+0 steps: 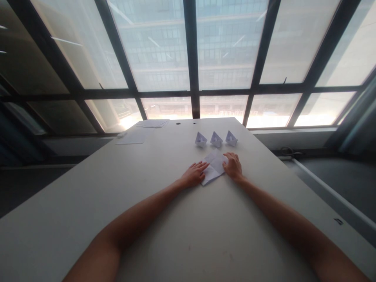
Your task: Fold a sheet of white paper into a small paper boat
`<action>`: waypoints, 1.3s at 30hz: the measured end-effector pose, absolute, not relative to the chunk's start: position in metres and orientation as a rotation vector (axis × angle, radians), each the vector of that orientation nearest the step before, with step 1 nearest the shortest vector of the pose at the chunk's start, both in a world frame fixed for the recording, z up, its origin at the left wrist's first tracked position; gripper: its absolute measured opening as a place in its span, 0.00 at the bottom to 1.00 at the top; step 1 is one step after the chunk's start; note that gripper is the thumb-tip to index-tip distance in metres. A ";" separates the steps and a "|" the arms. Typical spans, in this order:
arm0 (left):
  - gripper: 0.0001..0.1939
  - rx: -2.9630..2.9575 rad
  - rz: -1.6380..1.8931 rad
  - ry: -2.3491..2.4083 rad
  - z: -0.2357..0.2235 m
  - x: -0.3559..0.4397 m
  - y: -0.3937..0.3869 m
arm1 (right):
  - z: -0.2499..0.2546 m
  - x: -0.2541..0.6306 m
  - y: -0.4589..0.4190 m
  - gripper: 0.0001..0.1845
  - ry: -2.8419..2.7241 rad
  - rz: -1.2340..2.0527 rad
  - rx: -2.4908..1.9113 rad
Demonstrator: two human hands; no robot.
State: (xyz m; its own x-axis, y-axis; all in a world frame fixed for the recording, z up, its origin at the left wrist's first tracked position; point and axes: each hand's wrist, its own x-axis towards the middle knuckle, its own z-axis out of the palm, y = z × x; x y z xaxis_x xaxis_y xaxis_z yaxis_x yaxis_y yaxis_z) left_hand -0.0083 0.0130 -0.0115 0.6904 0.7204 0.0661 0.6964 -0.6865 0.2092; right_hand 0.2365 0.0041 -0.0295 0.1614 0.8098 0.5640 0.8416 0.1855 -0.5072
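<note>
A partly folded sheet of white paper (214, 166) lies on the white table between my hands, with creases across it. My left hand (195, 174) rests on its left side, fingers stretched out flat and the fingertips over the paper. At the right edge, my right hand (233, 165) has its fingers curled, with thumb and forefinger pinching the paper. Just beyond stand three folded paper boats in a row: a left one (201, 140), a middle one (216, 139) and a right one (231, 138).
Flat white sheets (133, 137) lie at the far left of the table (164, 235), with more paper (154, 123) behind them. A dark round cable hole (178, 123) is near the far edge. Large framed windows (223, 47) rise behind. A small dark mark (338, 221) sits near the right edge.
</note>
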 end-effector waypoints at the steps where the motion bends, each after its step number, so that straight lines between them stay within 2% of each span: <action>1: 0.33 2.732 0.216 1.157 -0.011 -0.008 0.013 | -0.028 0.235 0.000 0.24 -1.722 -0.151 -1.605; 5: 0.29 2.764 0.202 1.124 -0.012 -0.008 0.014 | -0.023 0.225 -0.010 0.27 -2.090 -0.282 -1.490; 9: 0.31 2.817 0.248 1.007 -0.015 -0.010 0.017 | -0.021 0.215 -0.011 0.26 -2.410 -0.095 -1.218; 15: 0.29 2.862 0.327 0.832 -0.018 -0.012 0.020 | -0.021 0.216 -0.013 0.28 -2.470 0.057 -1.086; 20: 0.28 2.857 0.356 0.822 -0.019 -0.012 0.020 | -0.021 0.222 -0.009 0.25 -2.454 0.151 -1.237; 26: 0.29 2.837 0.310 0.863 -0.018 -0.011 0.018 | -0.025 0.230 0.000 0.29 -2.401 0.221 -1.601; 33: 0.29 2.802 0.326 0.859 -0.016 -0.012 0.017 | -0.029 0.233 0.004 0.31 -2.291 0.177 -1.767; 36: 0.28 2.774 0.327 0.843 -0.012 -0.012 0.015 | -0.025 0.229 0.002 0.27 -2.247 0.100 -1.782; 39: 0.23 2.734 0.365 0.861 -0.008 -0.010 0.012 | -0.017 0.227 -0.003 0.19 -2.204 -0.014 -1.800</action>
